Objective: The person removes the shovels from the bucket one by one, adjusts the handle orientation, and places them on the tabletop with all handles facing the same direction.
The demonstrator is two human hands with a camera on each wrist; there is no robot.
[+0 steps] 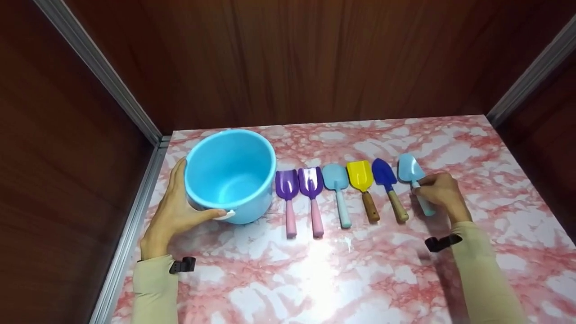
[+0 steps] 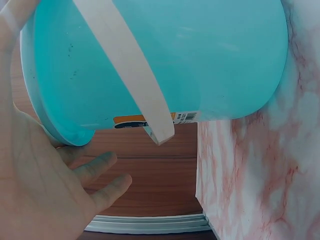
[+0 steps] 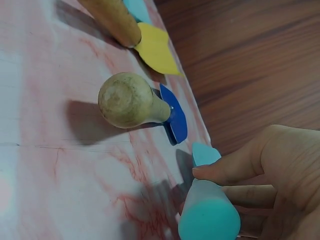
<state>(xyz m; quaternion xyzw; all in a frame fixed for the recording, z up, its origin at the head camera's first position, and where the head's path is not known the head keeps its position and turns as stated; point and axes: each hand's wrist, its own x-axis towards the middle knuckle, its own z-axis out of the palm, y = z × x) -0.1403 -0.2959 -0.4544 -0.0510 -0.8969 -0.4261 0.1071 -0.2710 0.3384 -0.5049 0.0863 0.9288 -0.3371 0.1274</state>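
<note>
A light blue bucket stands upright at the left of the table. My left hand holds its rim, thumb at the front near the white handle and fingers along the left side. In the left wrist view the white bail handle hangs across the bucket wall. At the right end of a row of small shovels, my right hand pinches the light blue garden trowel near the top of its handle. The right wrist view shows the handle's teal end towards the camera.
Beside the held trowel lie a dark blue trowel, a yellow shovel, a pale blue shovel and two purple shovels with pink handles. Wood-grain panels bound the marbled table at the back and sides.
</note>
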